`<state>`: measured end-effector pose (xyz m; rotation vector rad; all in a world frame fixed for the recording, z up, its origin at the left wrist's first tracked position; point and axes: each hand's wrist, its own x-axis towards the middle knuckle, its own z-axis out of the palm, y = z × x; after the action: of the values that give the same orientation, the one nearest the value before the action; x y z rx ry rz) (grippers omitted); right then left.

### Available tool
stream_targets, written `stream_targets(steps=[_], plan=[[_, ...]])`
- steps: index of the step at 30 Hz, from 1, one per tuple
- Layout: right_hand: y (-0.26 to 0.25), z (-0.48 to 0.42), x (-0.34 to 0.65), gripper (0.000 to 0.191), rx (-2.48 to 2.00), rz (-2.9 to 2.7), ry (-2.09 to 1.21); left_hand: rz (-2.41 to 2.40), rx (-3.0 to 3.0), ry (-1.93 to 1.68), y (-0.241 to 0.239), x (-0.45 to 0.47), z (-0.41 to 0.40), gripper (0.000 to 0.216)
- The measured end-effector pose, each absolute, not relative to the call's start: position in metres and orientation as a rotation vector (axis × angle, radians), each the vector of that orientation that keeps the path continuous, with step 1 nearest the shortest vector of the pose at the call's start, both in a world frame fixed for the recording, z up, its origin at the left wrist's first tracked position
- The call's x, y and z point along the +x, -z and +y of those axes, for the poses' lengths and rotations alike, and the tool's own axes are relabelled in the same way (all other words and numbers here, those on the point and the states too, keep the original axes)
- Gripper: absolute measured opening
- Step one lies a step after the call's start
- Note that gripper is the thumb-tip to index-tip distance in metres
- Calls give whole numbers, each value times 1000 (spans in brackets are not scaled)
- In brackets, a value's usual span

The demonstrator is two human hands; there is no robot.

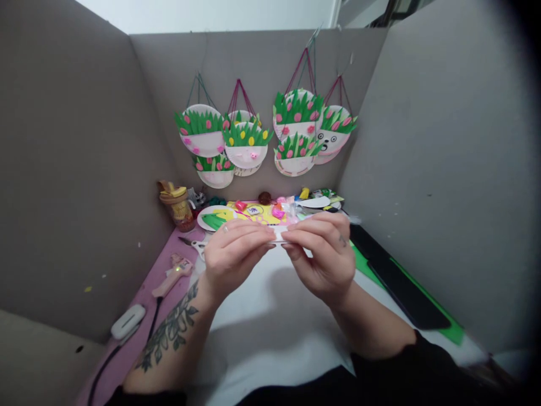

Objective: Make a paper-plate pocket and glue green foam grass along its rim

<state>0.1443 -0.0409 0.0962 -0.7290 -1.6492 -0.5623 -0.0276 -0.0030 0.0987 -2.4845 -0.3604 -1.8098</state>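
Note:
Both hands are raised in front of me at the middle of the view, fingertips almost meeting. Between them shows a narrow piece of white paper [279, 234], seen nearly edge-on, so its full shape is hidden. My left hand [239, 251] pinches its left end, thumb below and fingers on top. My right hand [323, 254] grips the right end in the same way. Behind the left hand lies a white paper plate [207, 219] with green and yellow pieces on it. Scissors [196, 245] lie beside the left wrist, partly covered by it.
A pink glue gun [172, 276] and a white case [128, 321] are on the left. A brown cup [177, 208] stands behind them. Craft pieces [276, 211] crowd the back. A black board [401, 282] lies at right. Paper-plate flower baskets [246, 152] hang on the grey back panel.

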Motion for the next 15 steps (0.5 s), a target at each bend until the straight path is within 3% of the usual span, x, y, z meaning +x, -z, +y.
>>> stream_targets(steps=[15], plan=[[-94, -38, 147, 3, -773, -1624, 530, -379, -2458, 1786, -98, -24, -2, 15]])
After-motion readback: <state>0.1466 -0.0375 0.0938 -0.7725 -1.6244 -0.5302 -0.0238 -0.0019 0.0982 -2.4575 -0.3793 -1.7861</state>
